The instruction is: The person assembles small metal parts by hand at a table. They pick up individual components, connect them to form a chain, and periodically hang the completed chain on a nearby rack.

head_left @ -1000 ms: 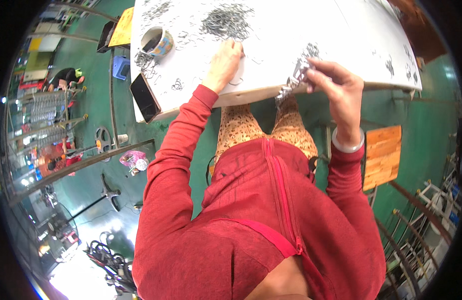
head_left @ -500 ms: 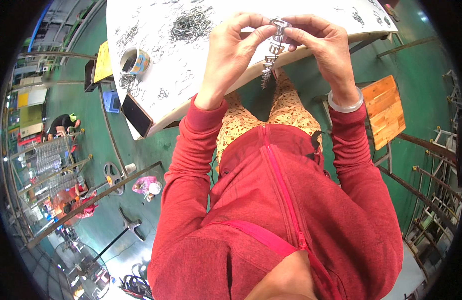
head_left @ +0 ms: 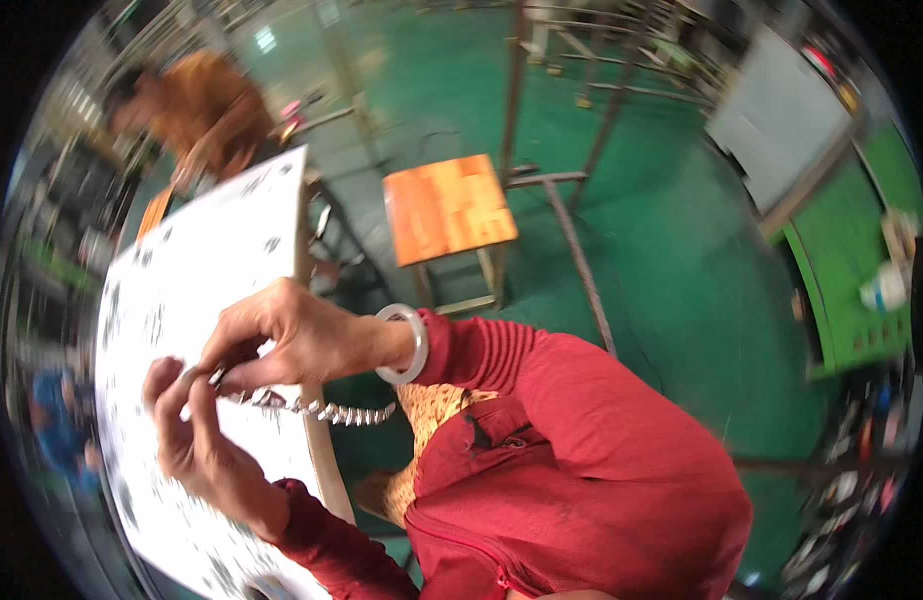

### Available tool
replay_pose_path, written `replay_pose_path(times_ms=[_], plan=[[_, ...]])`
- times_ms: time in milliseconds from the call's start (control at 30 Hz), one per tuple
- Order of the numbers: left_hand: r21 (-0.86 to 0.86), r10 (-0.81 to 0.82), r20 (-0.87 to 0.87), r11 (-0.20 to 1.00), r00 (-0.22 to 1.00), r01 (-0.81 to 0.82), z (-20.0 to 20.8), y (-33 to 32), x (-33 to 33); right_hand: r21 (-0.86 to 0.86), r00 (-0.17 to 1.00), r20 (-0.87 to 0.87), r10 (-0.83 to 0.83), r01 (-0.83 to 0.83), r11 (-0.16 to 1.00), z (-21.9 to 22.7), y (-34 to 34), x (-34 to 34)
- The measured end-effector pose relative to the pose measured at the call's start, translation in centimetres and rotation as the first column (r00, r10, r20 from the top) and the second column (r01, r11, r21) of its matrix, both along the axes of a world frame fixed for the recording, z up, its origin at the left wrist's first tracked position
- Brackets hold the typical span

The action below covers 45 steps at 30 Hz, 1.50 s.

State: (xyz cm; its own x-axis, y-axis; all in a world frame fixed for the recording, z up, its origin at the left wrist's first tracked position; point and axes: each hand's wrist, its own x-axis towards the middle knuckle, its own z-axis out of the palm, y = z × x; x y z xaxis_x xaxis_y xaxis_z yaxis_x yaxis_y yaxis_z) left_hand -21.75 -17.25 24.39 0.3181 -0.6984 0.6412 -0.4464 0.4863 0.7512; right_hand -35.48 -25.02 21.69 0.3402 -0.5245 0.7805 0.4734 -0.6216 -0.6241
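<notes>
My left hand (head_left: 209, 440) and my right hand (head_left: 296, 335), which has a pale bangle at its wrist, meet over the white table (head_left: 246, 225). Their fingertips are closed together on one end of a chain of small shiny metal links (head_left: 346, 413). From my fingers the chain trails past the table's edge, its lower end hanging near my patterned trousers. The link between my fingertips is partly hidden and blurred. Small dark metal pieces (head_left: 156, 325) lie scattered over the table beyond my hands.
A wooden-topped stool (head_left: 451, 210) stands past the table's edge. At the far table end sits a person in an orange-brown top (head_left: 216, 110); another in blue (head_left: 61, 420) is at the left. Metal bars (head_left: 576, 260) and a green cabinet (head_left: 831, 290) stand to the right.
The whole view has swung, bringing the stool nearer the middle and the co-worker into sight. Both hands still hold the chain, which now trails sideways in the picture.
</notes>
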Motion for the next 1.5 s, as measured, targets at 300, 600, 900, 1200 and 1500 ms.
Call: replay_pose_path(times_ms=[300, 600, 900, 1200, 1500], plan=[[0.307, -0.518, -0.226, 0.766, 0.825, 0.565, -6.7, -5.2, -2.0, -0.029, 0.897, 0.138, -0.421, 0.428, 0.903, 9.2, 4.1, -13.9], [0.773, -0.585, -0.376, 0.229, 0.719, 0.591, -27.5, -9.6, 4.9, -0.114, 0.450, 0.287, -0.845, 0.892, 0.437, 15.3, 5.2, -29.7], [0.826, -0.513, -0.298, 0.284, 0.805, 0.487, -29.5, -8.7, 9.2, 0.008, -0.078, 0.502, -0.861, 0.996, -0.086, 21.2, 7.7, -53.2], [0.837, -0.488, -0.319, 0.257, 0.813, 0.483, -30.4, -8.5, 11.2, 0.071, -0.344, 0.464, -0.816, 0.933, -0.352, 27.5, 5.7, -62.8], [0.871, -0.477, -0.310, 0.205, 0.822, 0.447, -28.3, -8.1, 10.1, 0.012, -0.161, 0.410, -0.898, 0.985, -0.171, 29.3, 3.3, -68.4]])
